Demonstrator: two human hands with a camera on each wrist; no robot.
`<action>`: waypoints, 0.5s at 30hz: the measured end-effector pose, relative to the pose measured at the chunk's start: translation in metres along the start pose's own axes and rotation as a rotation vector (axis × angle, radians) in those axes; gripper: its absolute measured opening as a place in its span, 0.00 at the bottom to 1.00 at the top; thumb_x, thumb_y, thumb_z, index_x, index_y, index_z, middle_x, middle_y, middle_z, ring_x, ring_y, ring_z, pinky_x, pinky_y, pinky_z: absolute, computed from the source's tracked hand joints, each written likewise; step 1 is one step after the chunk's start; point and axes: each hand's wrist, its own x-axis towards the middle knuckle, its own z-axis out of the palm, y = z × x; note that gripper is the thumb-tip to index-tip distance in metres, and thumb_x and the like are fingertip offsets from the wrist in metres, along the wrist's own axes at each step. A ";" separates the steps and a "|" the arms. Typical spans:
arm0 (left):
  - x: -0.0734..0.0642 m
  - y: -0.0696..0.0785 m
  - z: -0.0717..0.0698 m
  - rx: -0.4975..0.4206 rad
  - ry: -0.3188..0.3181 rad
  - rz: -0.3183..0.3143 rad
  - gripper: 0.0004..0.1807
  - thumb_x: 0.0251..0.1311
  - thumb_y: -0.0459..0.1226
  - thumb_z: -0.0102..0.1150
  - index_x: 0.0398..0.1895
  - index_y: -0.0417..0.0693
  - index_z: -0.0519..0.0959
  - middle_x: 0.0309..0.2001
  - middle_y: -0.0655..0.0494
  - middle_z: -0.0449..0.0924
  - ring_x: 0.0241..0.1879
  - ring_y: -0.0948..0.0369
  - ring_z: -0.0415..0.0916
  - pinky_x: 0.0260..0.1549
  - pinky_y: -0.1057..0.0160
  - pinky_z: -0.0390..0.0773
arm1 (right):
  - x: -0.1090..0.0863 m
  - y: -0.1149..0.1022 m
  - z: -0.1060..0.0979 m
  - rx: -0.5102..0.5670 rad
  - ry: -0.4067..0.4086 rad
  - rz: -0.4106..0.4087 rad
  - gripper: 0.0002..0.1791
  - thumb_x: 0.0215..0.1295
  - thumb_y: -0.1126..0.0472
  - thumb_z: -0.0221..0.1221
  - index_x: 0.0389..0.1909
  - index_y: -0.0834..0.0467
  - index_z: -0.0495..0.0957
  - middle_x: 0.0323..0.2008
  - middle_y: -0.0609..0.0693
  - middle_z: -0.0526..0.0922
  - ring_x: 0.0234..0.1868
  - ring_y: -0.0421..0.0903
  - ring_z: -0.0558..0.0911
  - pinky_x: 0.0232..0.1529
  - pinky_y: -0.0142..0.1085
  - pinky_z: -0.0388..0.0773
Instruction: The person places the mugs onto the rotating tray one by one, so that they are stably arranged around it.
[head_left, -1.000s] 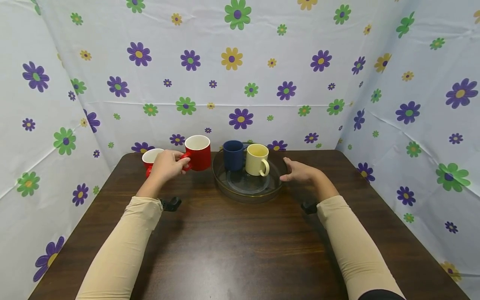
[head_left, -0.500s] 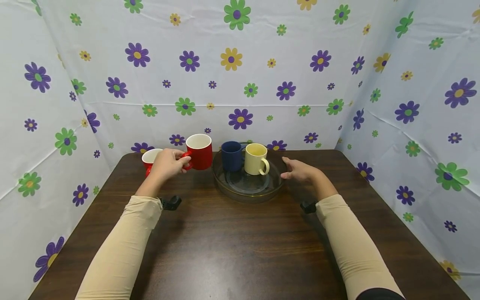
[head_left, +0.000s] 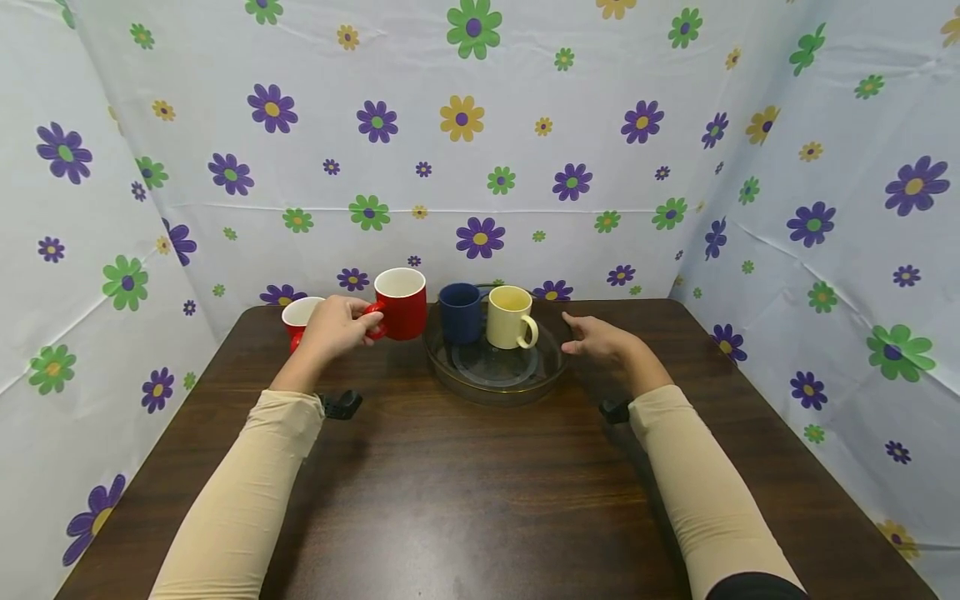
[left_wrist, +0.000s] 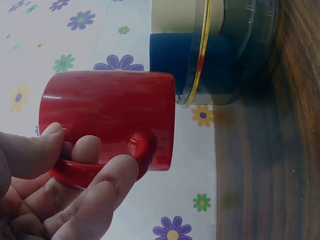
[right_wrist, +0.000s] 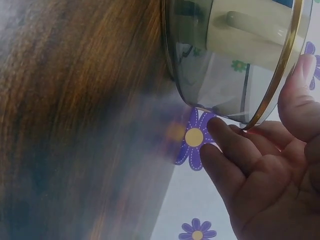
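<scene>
My left hand grips the handle of a red mug with a white inside, held upright just left of a round glass dish. In the left wrist view, thumb and fingers curl about its handle. Inside the dish stand a blue mug and a pale yellow mug, its handle turned to the right. At the dish's right side is my right hand, fingers loosely spread. In the right wrist view, its thumb and fingertips lie right at the dish's gold rim.
A second red mug stands at the table's left back, partly behind my left hand. The dark wooden table ends at a flowered white cloth at the back and sides.
The red mug in my left hand has moved slightly right, closer to the dish. The blue and yellow mugs have shifted a little left, and more of the blue mug's handle shows.
</scene>
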 end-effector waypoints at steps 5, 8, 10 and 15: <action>0.002 0.003 0.002 -0.001 -0.003 0.031 0.17 0.71 0.41 0.61 0.52 0.34 0.83 0.36 0.42 0.88 0.26 0.58 0.85 0.30 0.65 0.83 | 0.000 0.001 -0.001 0.006 0.006 0.006 0.44 0.76 0.60 0.56 0.78 0.70 0.39 0.76 0.73 0.49 0.75 0.68 0.57 0.74 0.56 0.56; 0.003 0.004 0.003 -0.002 -0.007 0.041 0.17 0.71 0.41 0.61 0.50 0.35 0.84 0.35 0.43 0.88 0.26 0.58 0.85 0.30 0.66 0.83 | 0.001 0.001 -0.002 0.007 0.009 0.001 0.44 0.76 0.61 0.56 0.78 0.71 0.39 0.76 0.73 0.48 0.75 0.69 0.57 0.74 0.57 0.56; 0.003 0.004 0.004 -0.005 -0.012 0.043 0.16 0.71 0.40 0.61 0.50 0.35 0.84 0.35 0.43 0.88 0.26 0.58 0.85 0.30 0.65 0.84 | 0.001 0.001 -0.002 0.008 0.007 -0.002 0.44 0.76 0.61 0.57 0.78 0.71 0.39 0.75 0.73 0.48 0.75 0.69 0.57 0.74 0.57 0.56; 0.003 0.007 0.006 -0.014 -0.021 0.053 0.16 0.71 0.40 0.61 0.50 0.36 0.84 0.35 0.43 0.88 0.27 0.57 0.86 0.32 0.62 0.86 | 0.002 0.002 -0.002 0.005 0.014 0.007 0.44 0.75 0.61 0.57 0.78 0.70 0.40 0.75 0.73 0.50 0.75 0.69 0.57 0.73 0.57 0.57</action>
